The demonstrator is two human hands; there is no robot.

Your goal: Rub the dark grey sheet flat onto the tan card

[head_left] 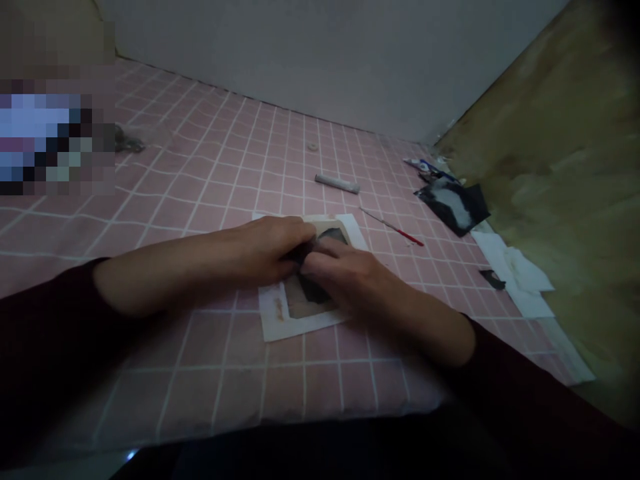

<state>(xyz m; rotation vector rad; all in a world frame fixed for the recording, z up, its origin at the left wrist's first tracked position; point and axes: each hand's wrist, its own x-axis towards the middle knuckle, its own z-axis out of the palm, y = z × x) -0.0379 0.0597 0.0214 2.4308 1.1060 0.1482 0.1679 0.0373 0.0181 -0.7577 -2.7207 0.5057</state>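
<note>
A white sheet point(274, 327) lies near the table's front edge with a beige piece on it. Over that piece is a dark, flat piece point(311, 291), partly covered by my hands. My left hand point(273, 247) is closed, its fingertips pinched at the dark material from the left. Close against it, my right hand point(340, 263) is closed too, fingers bent over the dark piece. The fingertips meet, and what lies between them is dim and partly hidden.
Pink checked cloth point(225, 200) covers the table. Beyond my hands are a grey tube point(337, 183), a thin red-handled tool point(410, 237) and a small ring point(313, 147). At right lie a black sheet point(470, 212), white papers point(527, 280) and a black scrap point(493, 279).
</note>
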